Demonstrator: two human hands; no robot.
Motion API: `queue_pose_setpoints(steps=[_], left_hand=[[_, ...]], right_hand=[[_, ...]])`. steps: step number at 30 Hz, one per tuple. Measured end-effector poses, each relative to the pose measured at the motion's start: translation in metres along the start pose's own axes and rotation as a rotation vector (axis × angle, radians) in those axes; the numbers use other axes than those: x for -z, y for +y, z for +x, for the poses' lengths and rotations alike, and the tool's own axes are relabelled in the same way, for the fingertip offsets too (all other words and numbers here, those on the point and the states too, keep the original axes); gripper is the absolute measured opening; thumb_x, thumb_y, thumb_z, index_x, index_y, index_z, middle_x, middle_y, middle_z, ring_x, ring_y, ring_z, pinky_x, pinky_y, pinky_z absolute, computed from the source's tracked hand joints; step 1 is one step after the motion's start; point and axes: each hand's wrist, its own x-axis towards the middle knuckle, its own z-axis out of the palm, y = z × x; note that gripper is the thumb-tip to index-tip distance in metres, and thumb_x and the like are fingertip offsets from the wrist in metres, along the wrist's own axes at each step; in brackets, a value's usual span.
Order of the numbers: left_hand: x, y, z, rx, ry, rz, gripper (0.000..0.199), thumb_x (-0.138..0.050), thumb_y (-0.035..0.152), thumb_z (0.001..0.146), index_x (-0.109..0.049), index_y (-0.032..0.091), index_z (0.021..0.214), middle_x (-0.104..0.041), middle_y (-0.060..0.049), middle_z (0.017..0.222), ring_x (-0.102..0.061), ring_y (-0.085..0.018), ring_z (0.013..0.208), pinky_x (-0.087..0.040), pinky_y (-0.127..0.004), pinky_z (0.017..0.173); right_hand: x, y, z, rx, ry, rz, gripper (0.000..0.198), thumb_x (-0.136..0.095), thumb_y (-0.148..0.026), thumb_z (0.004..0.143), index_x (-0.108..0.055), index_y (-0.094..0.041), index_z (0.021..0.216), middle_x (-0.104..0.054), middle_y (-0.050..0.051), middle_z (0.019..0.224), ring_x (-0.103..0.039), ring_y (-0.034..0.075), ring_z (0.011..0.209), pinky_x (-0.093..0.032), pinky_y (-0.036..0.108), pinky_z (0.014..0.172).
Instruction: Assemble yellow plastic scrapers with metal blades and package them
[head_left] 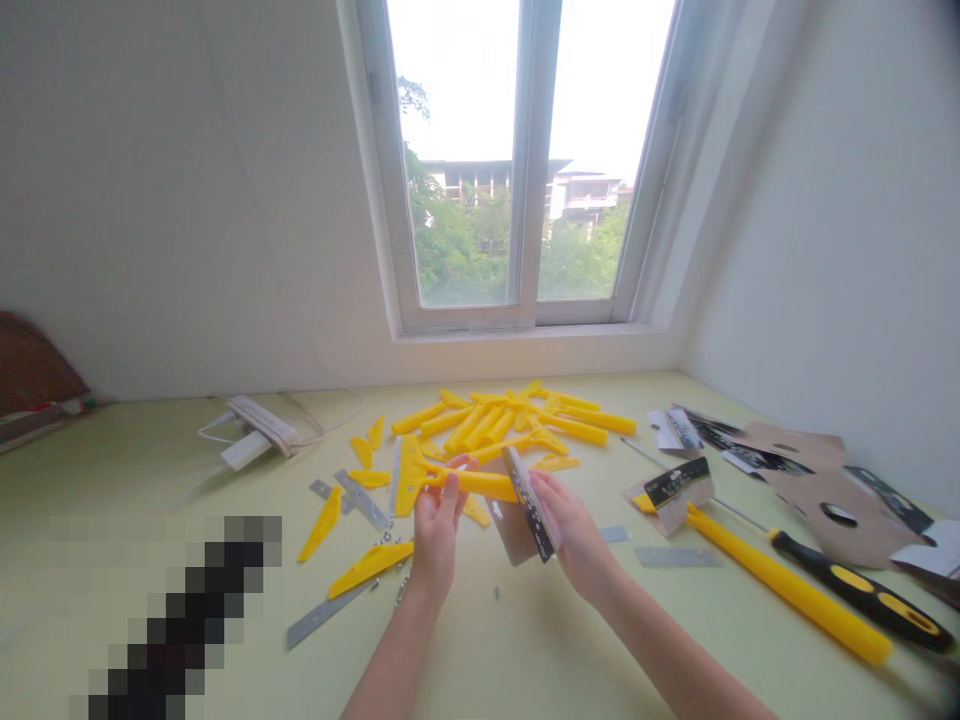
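My left hand [436, 535] is closed round the neck of a yellow scraper [407, 475], whose wide head points left. In my right hand [564, 515] is a folded cardboard card [529, 500], black printed on its outer face and brown inside. The scraper's handle end reaches the card's fold; whether it passes through the card is hidden. Just left of my left hand lie a yellow blade cover [371, 568], a grey metal blade [328, 615] and small scattered screws [394, 540].
A pile of yellow scrapers [487, 425] lies toward the window. Brown cards [814, 490], a long-handled scraper with a card on its head [787, 585] and a black-and-yellow screwdriver [862, 590] are at right. A power strip [262, 425] with cables sits back left.
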Motion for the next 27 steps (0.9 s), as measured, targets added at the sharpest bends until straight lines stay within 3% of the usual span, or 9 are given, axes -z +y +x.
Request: queue_pose_setpoints(steps=[4, 9, 14, 21, 27], left_hand=[[-0.002, 0.001, -0.002, 0.003, 0.011, 0.003, 0.031, -0.06, 0.03, 0.078, -0.057, 0.019, 0.106, -0.064, -0.009, 0.111, -0.054, -0.022, 0.111, -0.042, -0.034, 0.095], [-0.004, 0.0, -0.002, 0.055, 0.052, -0.024, 0.028, -0.062, 0.031, 0.077, -0.06, 0.019, 0.101, -0.064, -0.007, 0.11, -0.055, -0.02, 0.11, -0.041, -0.033, 0.096], [-0.002, 0.0, 0.0, 0.07, 0.032, -0.103, 0.027, -0.063, 0.026, 0.076, -0.061, 0.018, 0.101, -0.065, -0.007, 0.108, -0.056, -0.021, 0.107, -0.04, -0.035, 0.097], [0.0, 0.006, 0.0, 0.091, -0.035, -0.175, 0.038, -0.066, 0.019, 0.072, -0.057, 0.021, 0.109, -0.067, -0.006, 0.105, -0.058, -0.023, 0.105, -0.041, -0.04, 0.095], [-0.001, 0.005, -0.001, 0.07, -0.07, -0.112, 0.031, -0.064, 0.021, 0.074, -0.059, 0.021, 0.104, -0.065, -0.005, 0.11, -0.052, -0.022, 0.113, -0.034, -0.038, 0.1]], right_hand=[[-0.001, 0.004, 0.0, -0.025, -0.003, 0.03, 0.029, -0.064, -0.043, 0.072, -0.061, -0.019, 0.088, -0.067, 0.002, 0.09, -0.06, 0.024, 0.094, -0.044, 0.034, 0.082], [-0.003, 0.008, -0.002, -0.061, -0.023, 0.19, 0.027, -0.065, -0.04, 0.071, -0.061, -0.023, 0.093, -0.064, 0.002, 0.104, -0.057, 0.022, 0.101, -0.045, 0.034, 0.086], [-0.001, 0.0, -0.004, -0.108, -0.02, 0.048, 0.028, -0.064, -0.038, 0.072, -0.062, -0.02, 0.093, -0.065, 0.004, 0.101, -0.058, 0.022, 0.097, -0.046, 0.034, 0.083], [0.008, -0.007, 0.001, -0.153, -0.077, 0.011, 0.018, -0.06, -0.027, 0.07, -0.063, -0.019, 0.085, -0.068, 0.003, 0.089, -0.06, 0.019, 0.087, -0.046, 0.031, 0.077], [0.003, -0.014, -0.005, -0.084, -0.19, -0.103, 0.03, -0.064, -0.034, 0.072, -0.064, -0.018, 0.097, -0.066, 0.007, 0.101, -0.061, 0.02, 0.091, -0.046, 0.03, 0.078]])
